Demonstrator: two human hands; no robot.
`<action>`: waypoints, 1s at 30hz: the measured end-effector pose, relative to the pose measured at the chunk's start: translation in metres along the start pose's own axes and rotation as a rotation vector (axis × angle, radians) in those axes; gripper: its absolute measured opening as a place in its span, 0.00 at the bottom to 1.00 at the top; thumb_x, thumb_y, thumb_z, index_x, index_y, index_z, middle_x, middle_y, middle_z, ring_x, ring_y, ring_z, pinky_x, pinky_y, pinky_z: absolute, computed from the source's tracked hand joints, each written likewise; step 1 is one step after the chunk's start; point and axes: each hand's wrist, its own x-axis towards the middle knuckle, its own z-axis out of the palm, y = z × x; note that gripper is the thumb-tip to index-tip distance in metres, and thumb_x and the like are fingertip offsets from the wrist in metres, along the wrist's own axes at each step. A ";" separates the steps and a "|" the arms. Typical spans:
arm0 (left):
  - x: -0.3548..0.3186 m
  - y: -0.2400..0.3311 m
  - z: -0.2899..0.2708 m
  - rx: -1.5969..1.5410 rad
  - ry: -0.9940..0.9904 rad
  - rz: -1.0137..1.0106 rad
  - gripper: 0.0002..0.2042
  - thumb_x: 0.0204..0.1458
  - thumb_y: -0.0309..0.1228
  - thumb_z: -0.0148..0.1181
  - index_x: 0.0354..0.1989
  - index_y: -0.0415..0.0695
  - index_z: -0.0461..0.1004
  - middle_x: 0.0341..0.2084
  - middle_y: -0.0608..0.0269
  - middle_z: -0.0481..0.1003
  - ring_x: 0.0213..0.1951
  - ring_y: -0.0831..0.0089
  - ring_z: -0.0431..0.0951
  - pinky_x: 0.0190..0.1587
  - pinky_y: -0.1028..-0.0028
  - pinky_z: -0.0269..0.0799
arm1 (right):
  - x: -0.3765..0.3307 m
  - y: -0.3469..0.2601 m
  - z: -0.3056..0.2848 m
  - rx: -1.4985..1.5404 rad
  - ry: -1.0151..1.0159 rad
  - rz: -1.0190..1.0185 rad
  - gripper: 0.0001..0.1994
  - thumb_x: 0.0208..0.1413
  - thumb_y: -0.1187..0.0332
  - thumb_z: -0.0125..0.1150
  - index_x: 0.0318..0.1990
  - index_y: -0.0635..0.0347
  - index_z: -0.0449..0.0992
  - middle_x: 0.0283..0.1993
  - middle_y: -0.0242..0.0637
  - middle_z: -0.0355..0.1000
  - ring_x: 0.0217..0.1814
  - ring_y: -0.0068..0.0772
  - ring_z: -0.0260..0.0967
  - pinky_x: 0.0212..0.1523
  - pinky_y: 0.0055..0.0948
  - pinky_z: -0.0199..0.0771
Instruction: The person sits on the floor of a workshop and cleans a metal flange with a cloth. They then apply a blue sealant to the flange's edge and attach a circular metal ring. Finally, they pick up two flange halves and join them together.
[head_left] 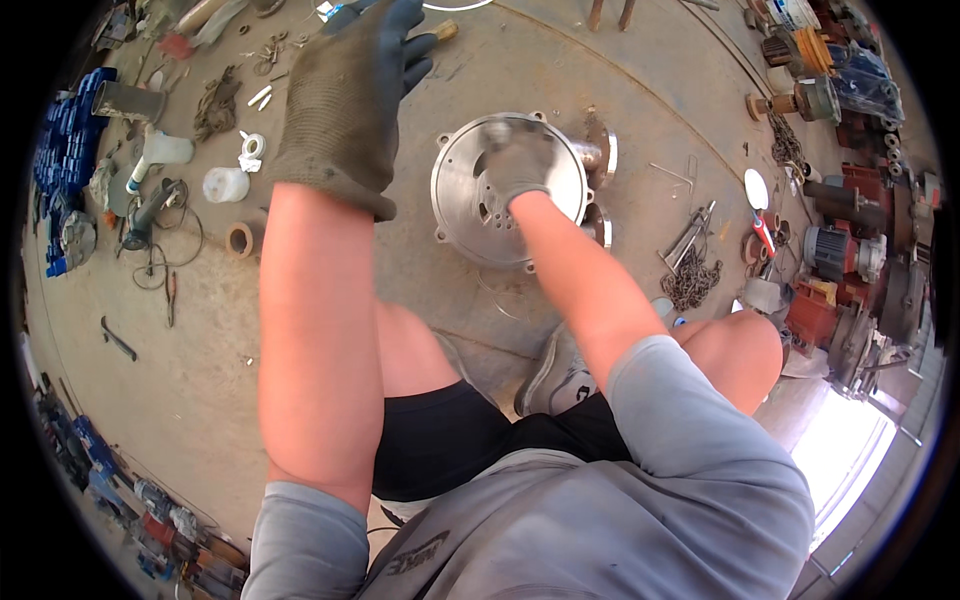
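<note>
My left hand [365,85] is raised at the upper left, in a grey-brown knit glove with dark blue coated fingers. Its fingers are curled, and a short tan stub [446,32] shows beside their tips; what they hold is partly hidden. My right hand [518,162], also gloved, is over a round shiny metal cover [460,195] with lugs around its rim and holes near its middle. Motion smears the fingers, so their grip is unclear. Metal flanges [601,155] stick out from beneath the cover's right side.
Chain [692,282], hex keys [672,177] and a white-headed brush [757,195] lie on the right. Motors [835,250] and pump parts line that side. A white tape roll [252,147], plastic cup [226,184], pliers [171,300] and blue parts [68,150] are left.
</note>
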 end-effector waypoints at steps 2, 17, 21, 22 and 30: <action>-0.003 -0.002 0.007 0.033 -0.017 -0.003 0.22 0.72 0.36 0.54 0.67 0.33 0.71 0.62 0.45 0.76 0.57 0.58 0.81 0.62 0.62 0.78 | -0.024 -0.049 0.000 -0.053 -0.127 -0.286 0.26 0.63 0.47 0.62 0.56 0.59 0.81 0.58 0.52 0.76 0.59 0.56 0.74 0.59 0.50 0.76; 0.000 -0.005 0.023 0.066 -0.006 -0.042 0.22 0.72 0.35 0.52 0.68 0.34 0.71 0.63 0.46 0.76 0.59 0.58 0.81 0.64 0.65 0.77 | 0.006 -0.058 -0.034 -0.173 -0.334 -0.601 0.19 0.67 0.58 0.57 0.58 0.59 0.77 0.57 0.51 0.77 0.58 0.47 0.78 0.57 0.44 0.79; -0.004 0.007 0.021 0.080 0.027 -0.072 0.16 0.69 0.27 0.55 0.62 0.38 0.75 0.53 0.50 0.81 0.52 0.60 0.83 0.56 0.65 0.80 | 0.048 0.004 -0.050 -0.097 -0.221 -0.316 0.19 0.66 0.56 0.60 0.56 0.58 0.79 0.58 0.47 0.77 0.65 0.49 0.74 0.61 0.51 0.77; 0.004 0.000 0.013 0.108 -0.057 -0.016 0.16 0.70 0.28 0.54 0.62 0.38 0.74 0.54 0.51 0.80 0.52 0.62 0.83 0.56 0.66 0.80 | 0.050 0.039 -0.048 -0.125 -0.205 -0.285 0.20 0.65 0.55 0.62 0.56 0.59 0.78 0.58 0.48 0.76 0.66 0.50 0.73 0.62 0.51 0.76; -0.020 0.019 -0.004 0.027 0.030 0.077 0.19 0.75 0.37 0.49 0.64 0.35 0.72 0.56 0.53 0.78 0.53 0.66 0.81 0.59 0.68 0.77 | -0.104 0.105 -0.083 -0.550 -0.625 -0.684 0.20 0.65 0.58 0.60 0.61 0.51 0.78 0.61 0.43 0.74 0.68 0.44 0.70 0.63 0.43 0.75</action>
